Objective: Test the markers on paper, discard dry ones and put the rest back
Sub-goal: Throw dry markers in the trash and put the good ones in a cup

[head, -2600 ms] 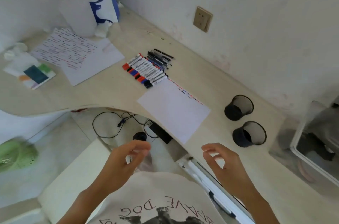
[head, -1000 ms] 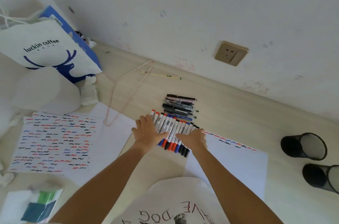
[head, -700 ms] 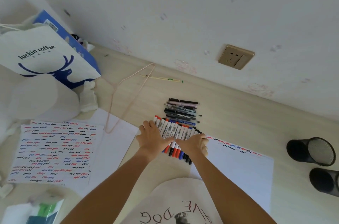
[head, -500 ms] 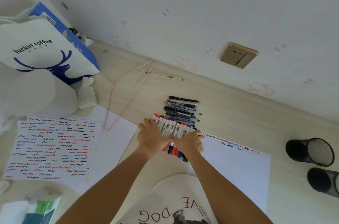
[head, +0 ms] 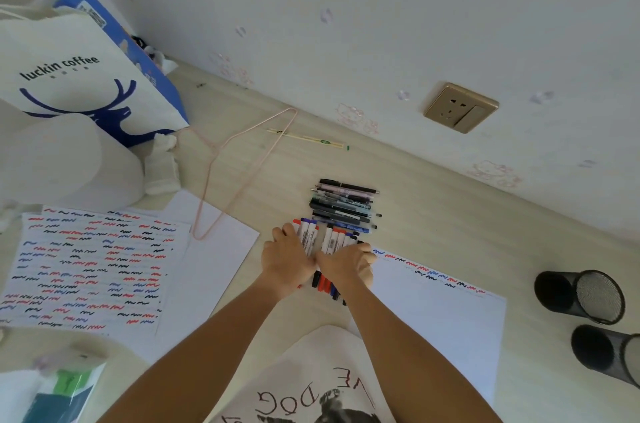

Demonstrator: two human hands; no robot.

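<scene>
Both hands are on a row of whiteboard markers (head: 323, 242) lying side by side on the pale wooden table (head: 450, 214). The left hand (head: 285, 261) covers the row's left end, fingers curled over the outermost marker barrels. The right hand (head: 346, 265) covers the right end, fingers curled down over the markers there. The thumbs meet at the middle of the row. Whether either hand has the markers lifted or merely gathered cannot be told. Red, blue and black caps show beyond the fingers and below the wrists. Just beyond the markers lies a separate stack of dark pens (head: 343, 206), touching or nearly touching the row. A paper sheet (head: 440, 315) with a line of red, blue and black squiggles along its far edge lies just right of the hands. A sheet covered in squiggles (head: 86, 266) lies well to the left. Two black mesh cups (head: 581, 296) lie on their sides at the far right, well apart from the markers.
</scene>
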